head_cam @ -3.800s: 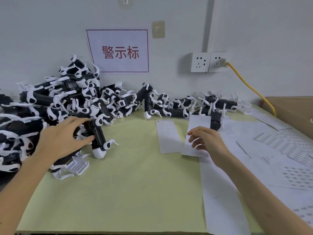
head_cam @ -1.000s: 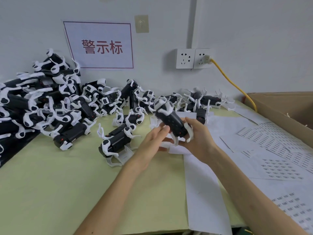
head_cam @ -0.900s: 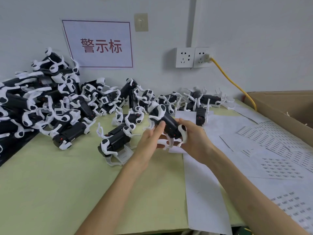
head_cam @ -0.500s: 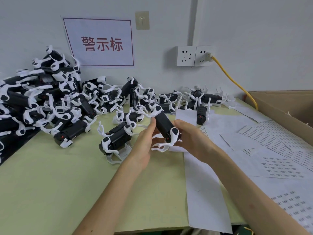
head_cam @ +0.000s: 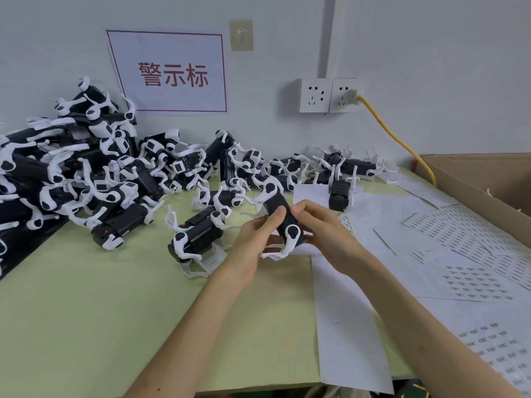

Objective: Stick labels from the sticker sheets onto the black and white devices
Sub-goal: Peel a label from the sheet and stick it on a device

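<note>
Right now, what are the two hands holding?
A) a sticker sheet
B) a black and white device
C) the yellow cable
B: the left hand and the right hand both grip one black and white device between them.

Both hands hold one black and white device (head_cam: pixel 283 216) above the counter (head_cam: pixel 86 311): the left hand (head_cam: pixel 253 242) grips its near side, the right hand (head_cam: pixel 324 234) its far side. A heap of devices (head_cam: pixel 86 168) lines the wall (sticker sheets (head_cam: pixel 465 254) lie to the right).
</note>
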